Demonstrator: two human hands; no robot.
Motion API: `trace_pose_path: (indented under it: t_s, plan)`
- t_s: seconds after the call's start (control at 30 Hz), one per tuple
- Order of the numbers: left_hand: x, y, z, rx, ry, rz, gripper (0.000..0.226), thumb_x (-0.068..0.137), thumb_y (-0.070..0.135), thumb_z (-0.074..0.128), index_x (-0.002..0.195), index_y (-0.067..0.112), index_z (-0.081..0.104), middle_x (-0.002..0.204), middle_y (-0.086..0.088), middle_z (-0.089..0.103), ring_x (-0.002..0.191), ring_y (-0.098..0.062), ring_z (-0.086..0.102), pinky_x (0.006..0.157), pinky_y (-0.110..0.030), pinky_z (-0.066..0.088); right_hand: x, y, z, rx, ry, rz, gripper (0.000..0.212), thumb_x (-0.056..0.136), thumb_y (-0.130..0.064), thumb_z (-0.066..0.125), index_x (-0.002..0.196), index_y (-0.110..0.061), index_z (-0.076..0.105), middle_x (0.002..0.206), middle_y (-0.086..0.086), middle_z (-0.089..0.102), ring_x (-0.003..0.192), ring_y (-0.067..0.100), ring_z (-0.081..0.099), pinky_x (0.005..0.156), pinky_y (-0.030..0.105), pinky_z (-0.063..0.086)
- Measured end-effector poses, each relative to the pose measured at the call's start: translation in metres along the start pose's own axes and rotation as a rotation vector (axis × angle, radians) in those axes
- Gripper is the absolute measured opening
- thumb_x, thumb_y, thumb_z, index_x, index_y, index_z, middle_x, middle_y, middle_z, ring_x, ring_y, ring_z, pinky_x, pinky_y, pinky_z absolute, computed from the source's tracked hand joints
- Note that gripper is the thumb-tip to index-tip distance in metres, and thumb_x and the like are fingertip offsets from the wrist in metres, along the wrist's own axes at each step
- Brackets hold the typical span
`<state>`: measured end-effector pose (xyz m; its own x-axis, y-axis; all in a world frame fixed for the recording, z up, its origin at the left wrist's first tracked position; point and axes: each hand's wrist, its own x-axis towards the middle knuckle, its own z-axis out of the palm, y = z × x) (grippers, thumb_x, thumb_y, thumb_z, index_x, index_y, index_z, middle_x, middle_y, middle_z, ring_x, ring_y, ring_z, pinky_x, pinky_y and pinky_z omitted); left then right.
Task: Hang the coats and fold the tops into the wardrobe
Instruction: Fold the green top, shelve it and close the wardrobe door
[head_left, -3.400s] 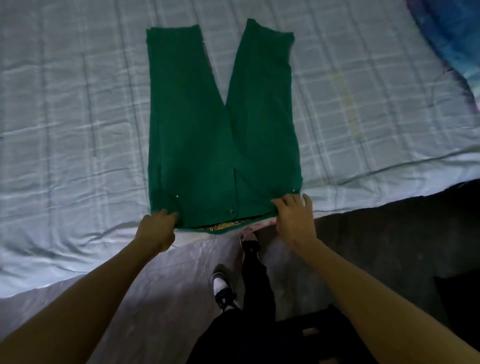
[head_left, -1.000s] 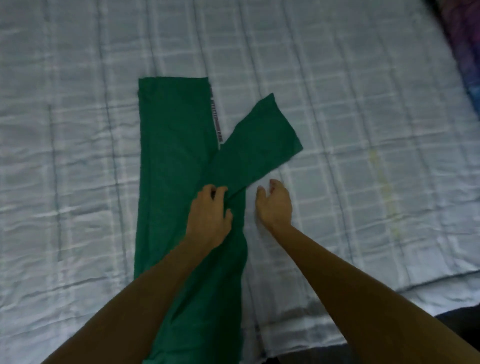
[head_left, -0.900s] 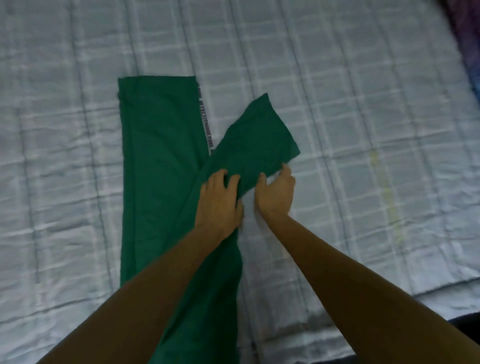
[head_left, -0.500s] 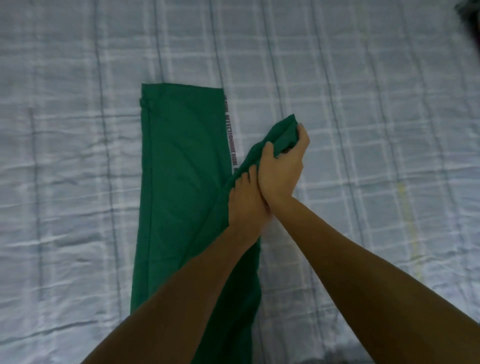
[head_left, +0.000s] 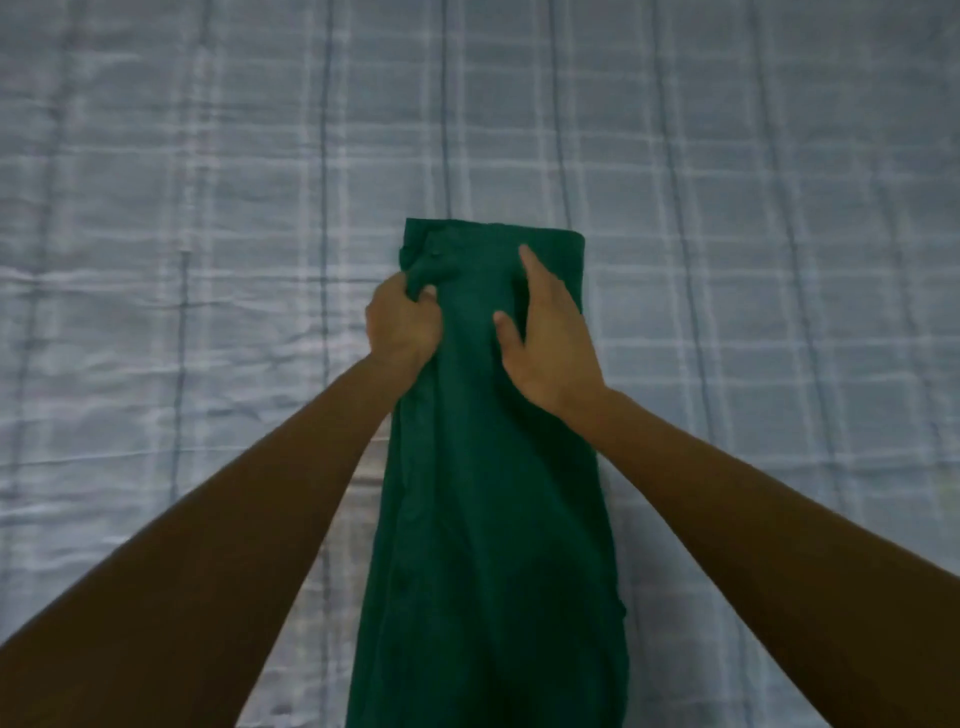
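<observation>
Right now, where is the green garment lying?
In the head view the green garment lies as one long strip down the centre of the checked bedsheet, its far end gripped by the left hand and pressed by the right hand.

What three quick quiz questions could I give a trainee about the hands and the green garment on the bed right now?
1. True or false: the green garment lies as one long narrow strip on the checked bedsheet.
2. Which of the hands grips a bunch of fabric near the far end? A) left hand B) right hand C) neither
3. Fill in: the right hand rests on the fabric with its fingers ____.

Key: 1 true; 2 A; 3 straight.
</observation>
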<state>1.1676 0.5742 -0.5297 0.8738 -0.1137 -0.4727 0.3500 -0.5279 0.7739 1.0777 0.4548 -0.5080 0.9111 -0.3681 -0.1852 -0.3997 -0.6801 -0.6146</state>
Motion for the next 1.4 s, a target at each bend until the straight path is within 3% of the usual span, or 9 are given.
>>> trace_pose_path:
  t_s: [0.13,0.3,0.47,0.63,0.8,0.97,1.2,1.33,1.4]
  plan:
    - [0.014,0.004,-0.001,-0.093,-0.098,-0.011,0.018,0.093,0.028,0.054,0.104,0.016,0.062,0.100,-0.001,0.065,0.091,-0.019,0.063,0.080,-0.031,0.054,-0.023,0.028,0.017,-0.382,-0.128,-0.062,0.063,0.098,-0.045,0.034,0.151,-0.021,0.011,0.157,0.014,0.011,0.145,0.029,0.006,0.117,0.047,0.008]
    - [0.030,0.019,-0.004,-0.042,-0.007,0.288,0.016,0.093,0.005,0.043,0.096,0.019,0.051,0.089,-0.004,0.061,0.075,-0.011,0.055,0.065,-0.022,0.048,-0.001,0.032,0.016,-0.469,-0.102,-0.008,0.065,0.098,-0.054,0.020,0.151,-0.025,-0.001,0.158,0.014,-0.004,0.145,0.028,-0.007,0.117,0.047,-0.002]
    - [0.024,0.012,-0.001,-0.086,0.117,0.127,0.019,0.095,0.005,0.040,0.108,0.018,0.040,0.091,0.000,0.055,0.067,-0.006,0.049,0.054,-0.017,0.043,0.007,0.042,0.029,-0.569,-0.178,0.036,0.068,0.095,-0.062,0.013,0.149,-0.029,-0.012,0.157,0.008,-0.018,0.144,0.025,-0.018,0.115,0.050,-0.010]
    - [-0.033,0.006,-0.007,0.099,-0.039,0.067,0.035,0.091,0.029,0.055,0.106,0.016,0.026,0.089,0.007,0.051,0.075,-0.007,0.054,0.062,-0.022,0.047,-0.003,0.031,0.024,-0.621,-0.095,0.013,0.070,0.096,-0.059,0.021,0.151,-0.022,-0.002,0.158,0.013,-0.009,0.145,0.030,-0.009,0.114,0.055,-0.007]
    - [-0.112,-0.040,-0.031,0.341,-0.168,0.033,0.039,0.086,0.016,0.058,0.107,0.013,0.026,0.086,0.004,0.051,0.070,-0.009,0.052,0.057,-0.026,0.043,-0.093,0.004,0.032,-0.272,0.030,-0.393,0.050,0.094,-0.031,0.046,0.138,-0.009,0.044,0.149,0.018,0.034,0.140,0.034,0.025,0.116,0.049,0.014]
    - [-0.169,-0.083,-0.048,0.404,-0.092,-0.129,0.030,0.087,0.011,0.054,0.113,0.010,0.041,0.105,-0.014,0.060,0.087,-0.028,0.059,0.073,-0.039,0.052,-0.206,0.011,0.052,-0.270,-0.177,-0.170,0.057,0.095,-0.036,0.044,0.145,-0.012,0.031,0.153,0.021,0.022,0.143,0.034,0.017,0.116,0.050,0.015]
    - [-0.190,-0.109,-0.048,0.541,0.167,0.163,0.033,0.092,0.013,0.049,0.124,0.009,0.040,0.120,-0.018,0.054,0.099,-0.033,0.056,0.074,-0.037,0.045,-0.236,0.045,0.071,-0.488,-0.272,-0.160,0.064,0.099,-0.051,0.021,0.151,-0.022,-0.001,0.158,0.010,-0.009,0.145,0.025,-0.011,0.117,0.038,-0.010]
    - [-0.247,-0.148,-0.043,0.827,0.020,0.692,0.046,0.090,0.022,0.051,0.132,0.004,0.040,0.132,-0.024,0.042,0.114,-0.037,0.044,0.096,-0.048,0.039,-0.257,0.041,0.069,-0.455,-0.130,-0.193,0.057,0.099,-0.041,0.030,0.149,-0.014,0.022,0.157,0.018,0.011,0.145,0.030,0.009,0.118,0.044,0.003]
    - [-0.284,-0.184,-0.044,0.900,-0.132,0.771,0.047,0.093,0.026,0.047,0.134,0.003,0.041,0.138,-0.025,0.040,0.125,-0.037,0.039,0.104,-0.050,0.032,-0.285,0.040,0.072,-0.408,-0.057,-0.231,0.054,0.097,-0.037,0.033,0.146,-0.012,0.032,0.155,0.018,0.019,0.143,0.031,0.016,0.117,0.047,0.008]
